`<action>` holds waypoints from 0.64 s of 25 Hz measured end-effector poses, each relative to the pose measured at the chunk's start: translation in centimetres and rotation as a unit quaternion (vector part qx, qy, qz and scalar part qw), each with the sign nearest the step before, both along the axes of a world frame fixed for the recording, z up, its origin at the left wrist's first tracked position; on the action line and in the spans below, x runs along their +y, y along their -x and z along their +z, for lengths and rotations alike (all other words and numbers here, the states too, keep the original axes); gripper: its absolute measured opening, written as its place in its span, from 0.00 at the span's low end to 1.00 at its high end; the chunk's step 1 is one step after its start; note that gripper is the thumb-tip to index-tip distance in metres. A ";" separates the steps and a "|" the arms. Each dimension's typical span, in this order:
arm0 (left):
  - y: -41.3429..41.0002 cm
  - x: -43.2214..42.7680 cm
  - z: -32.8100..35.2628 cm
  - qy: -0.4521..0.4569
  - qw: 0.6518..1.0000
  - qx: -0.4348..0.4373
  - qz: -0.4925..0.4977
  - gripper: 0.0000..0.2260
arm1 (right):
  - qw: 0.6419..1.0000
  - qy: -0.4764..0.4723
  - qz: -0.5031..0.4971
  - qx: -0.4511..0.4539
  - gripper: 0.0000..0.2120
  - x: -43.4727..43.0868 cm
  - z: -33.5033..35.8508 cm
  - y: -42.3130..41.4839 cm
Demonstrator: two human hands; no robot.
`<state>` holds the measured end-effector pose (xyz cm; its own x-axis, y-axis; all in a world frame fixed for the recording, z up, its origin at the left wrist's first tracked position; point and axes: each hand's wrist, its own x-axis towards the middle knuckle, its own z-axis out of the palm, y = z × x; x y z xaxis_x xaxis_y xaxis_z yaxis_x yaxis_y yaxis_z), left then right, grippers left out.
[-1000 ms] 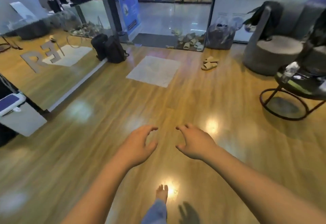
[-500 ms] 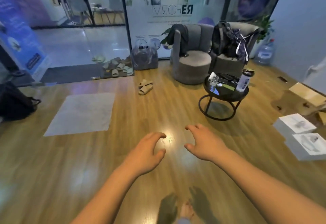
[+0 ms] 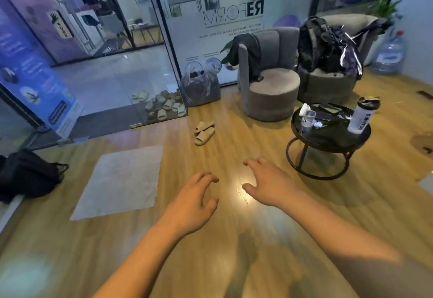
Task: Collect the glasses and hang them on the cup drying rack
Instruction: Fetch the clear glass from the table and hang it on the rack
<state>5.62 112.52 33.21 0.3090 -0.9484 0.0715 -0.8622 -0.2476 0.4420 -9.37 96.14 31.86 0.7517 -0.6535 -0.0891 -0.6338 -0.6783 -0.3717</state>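
Both hands were empty, fingers spread and curled: left hand [image 3: 194, 200] and right hand [image 3: 269, 184] at frame centre. The glass [image 3: 308, 119] stood on the round surface [image 3: 328, 141], upper right, well apart from them.

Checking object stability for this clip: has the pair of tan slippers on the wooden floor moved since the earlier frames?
No. The slippers lie the same way between the floor mat and grey armchair; only the camera turned.

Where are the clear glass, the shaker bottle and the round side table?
clear glass [image 3: 308, 119], head view, on its side wall.
shaker bottle [image 3: 362, 119], head view, on its white body.
round side table [image 3: 328, 145], head view, on its front rim.
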 end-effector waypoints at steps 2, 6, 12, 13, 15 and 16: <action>-0.4 -4.2 -0.8 -0.015 0.999 0.018 -0.028 0.19 | 1.000 -0.003 -0.005 0.002 0.29 -3.1 -0.5 -1.1; -1.9 -13.7 -2.5 -0.038 0.996 0.039 -0.075 0.19 | 0.998 -0.004 -0.055 0.008 0.29 -10.6 -1.5 -1.6; -5.9 -32.0 -4.3 -0.023 0.982 0.080 -0.169 0.19 | 0.985 -0.004 -0.166 0.043 0.30 -24.5 -2.4 -2.8; -6.7 -35.0 -4.7 -0.029 0.978 0.086 -0.188 0.19 | 0.981 -0.006 -0.189 0.049 0.31 -27.0 -2.4 -3.1; -7.8 -40.1 -4.5 -0.037 0.972 0.096 -0.211 0.18 | 0.972 -0.020 -0.226 0.062 0.30 -30.7 -1.8 -3.6; -8.6 -43.2 -4.3 -0.036 0.970 0.097 -0.222 0.18 | 0.967 -0.026 -0.245 0.063 0.29 -32.8 -1.6 -3.8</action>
<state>14.20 69.37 28.90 -0.1296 -0.9914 -0.0195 -0.7936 0.0919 0.6015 -5.56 63.36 30.26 0.3347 -0.9202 -0.2028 -0.9167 -0.2681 -0.2964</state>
